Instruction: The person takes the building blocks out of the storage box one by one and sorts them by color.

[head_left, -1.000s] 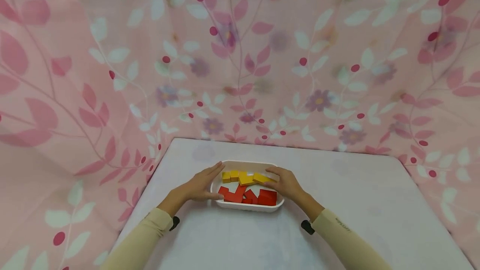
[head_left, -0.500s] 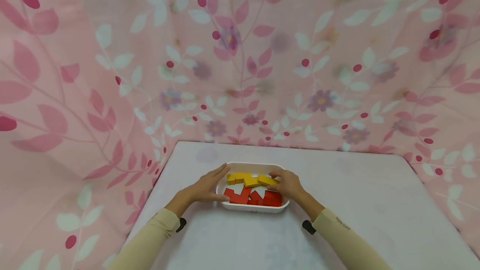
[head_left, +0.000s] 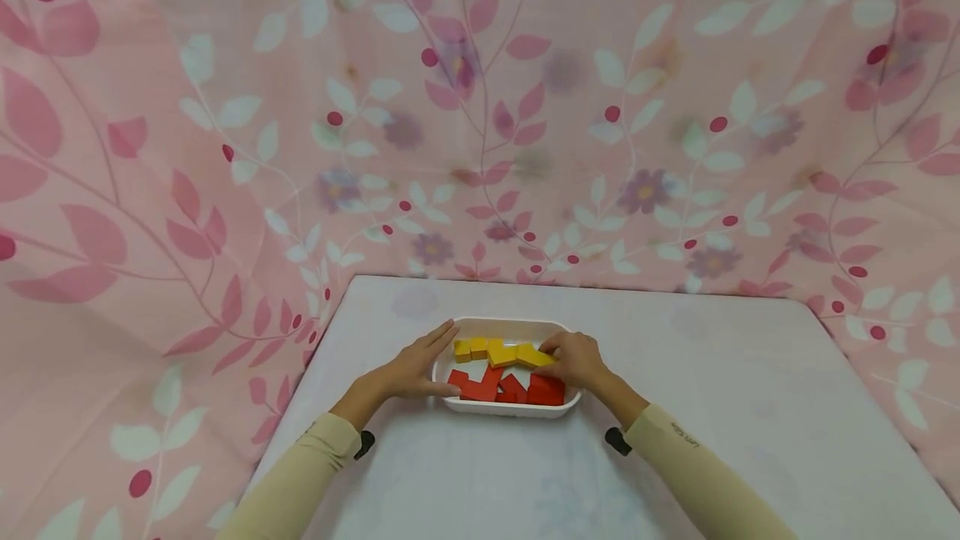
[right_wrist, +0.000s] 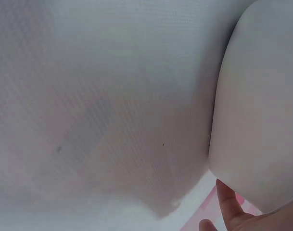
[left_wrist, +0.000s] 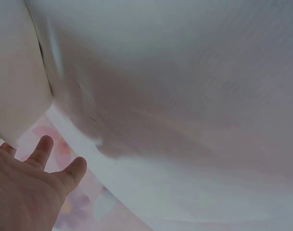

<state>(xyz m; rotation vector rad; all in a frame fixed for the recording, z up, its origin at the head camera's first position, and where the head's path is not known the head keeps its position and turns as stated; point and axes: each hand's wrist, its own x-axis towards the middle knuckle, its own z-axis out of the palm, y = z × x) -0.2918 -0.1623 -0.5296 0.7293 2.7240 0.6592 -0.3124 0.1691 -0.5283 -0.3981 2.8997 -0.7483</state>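
We see a white, rounded-corner tray (head_left: pixel 510 410) on the white cloth-covered worktop (head_left: pixel 720 407), bearing a far row of yellow blocks (head_left: pixel 501 354) and a nearer group of red blocks (head_left: pixel 478 390). The left hand (head_left: pixel 408 368) is spread wide against the tray's left end. The right hand (head_left: pixel 576 359) appears to pinch the right tip of the endmost yellow block (head_left: pixel 529 355), inside the tray.

Since the yellow pieces sit nearly end to end, we judge that pressing leftward could buckle the row. The right thumb hangs near the reds, so a low sweep might knock one askew. Should the left hand brace too lightly, a sideways push could slide the tray across the cloth.
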